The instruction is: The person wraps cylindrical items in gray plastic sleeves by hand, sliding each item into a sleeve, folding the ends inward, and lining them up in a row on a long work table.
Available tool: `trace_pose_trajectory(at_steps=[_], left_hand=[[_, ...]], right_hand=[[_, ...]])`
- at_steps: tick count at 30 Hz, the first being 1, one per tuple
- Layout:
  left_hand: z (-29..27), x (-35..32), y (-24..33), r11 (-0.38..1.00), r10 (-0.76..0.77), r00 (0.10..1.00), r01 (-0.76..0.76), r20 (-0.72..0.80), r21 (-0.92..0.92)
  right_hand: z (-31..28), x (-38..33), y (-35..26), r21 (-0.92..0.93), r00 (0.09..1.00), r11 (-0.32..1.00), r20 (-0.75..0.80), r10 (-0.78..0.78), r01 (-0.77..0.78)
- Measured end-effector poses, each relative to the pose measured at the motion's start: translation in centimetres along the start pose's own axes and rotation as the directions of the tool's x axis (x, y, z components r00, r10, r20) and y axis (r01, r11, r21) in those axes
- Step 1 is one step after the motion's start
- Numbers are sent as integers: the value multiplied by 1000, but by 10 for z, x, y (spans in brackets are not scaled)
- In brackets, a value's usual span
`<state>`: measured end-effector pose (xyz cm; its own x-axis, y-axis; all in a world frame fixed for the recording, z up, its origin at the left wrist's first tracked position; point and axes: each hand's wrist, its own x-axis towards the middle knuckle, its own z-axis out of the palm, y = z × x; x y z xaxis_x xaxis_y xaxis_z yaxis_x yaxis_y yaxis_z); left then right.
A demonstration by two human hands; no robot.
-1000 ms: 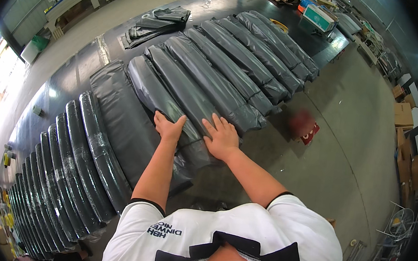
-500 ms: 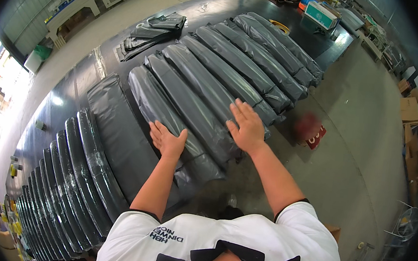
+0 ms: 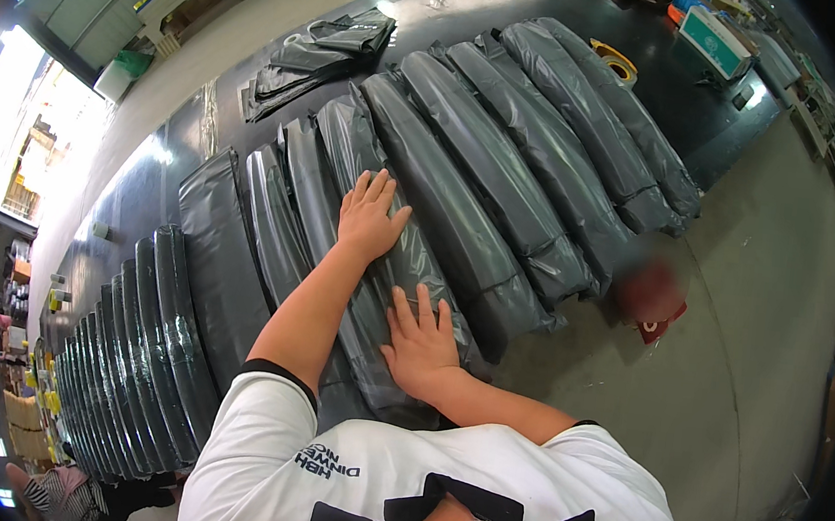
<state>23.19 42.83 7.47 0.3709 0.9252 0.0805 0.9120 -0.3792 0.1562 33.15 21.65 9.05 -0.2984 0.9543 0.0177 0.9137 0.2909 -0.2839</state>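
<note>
Long grey plastic-wrapped bundles [image 3: 464, 190] lie side by side on a dark table. My left hand [image 3: 371, 218] lies flat, fingers stretched, on the middle of one bundle towards the left of this row. Nearer to me, my right hand [image 3: 421, 351] presses with spread fingers on the near part of the bundles beside it. Neither hand grips anything. Left of the row is a flat grey sheet or folded cover [image 3: 223, 242], and beyond that stand several tightly wrapped dark glossy rolls [image 3: 165, 327].
Folded grey plastic bags [image 3: 322, 55] lie at the table's far side. A yellow tape roll [image 3: 614, 66] and a teal box [image 3: 715, 43] sit at the far right. A red object [image 3: 651, 293], partly blurred, is on the floor right of the table. Someone in striped clothing [image 3: 63, 498] is at the lower left.
My left hand has moved forward onto a bundle, and my right hand has come back and left. The leftmost bundles now sit squeezed closer together. The view has shifted.
</note>
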Motion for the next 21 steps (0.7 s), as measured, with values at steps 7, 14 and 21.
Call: trace_pose_trajectory(at_steps=[7,14,21], left_hand=[[-12,17,14,994,97,992,-100,77,40],[2,27,22,992,126,991,-127,-41,-15],[-4,14,6,954,129,990,-139,-55,-265]], right_hand=[[-18,-7,45,181,997,980,-19,-78,80],[-20,-12,77,331,1000,943,-6,-7,8],[-18,-9,76,341,999,940,14,-28,22]])
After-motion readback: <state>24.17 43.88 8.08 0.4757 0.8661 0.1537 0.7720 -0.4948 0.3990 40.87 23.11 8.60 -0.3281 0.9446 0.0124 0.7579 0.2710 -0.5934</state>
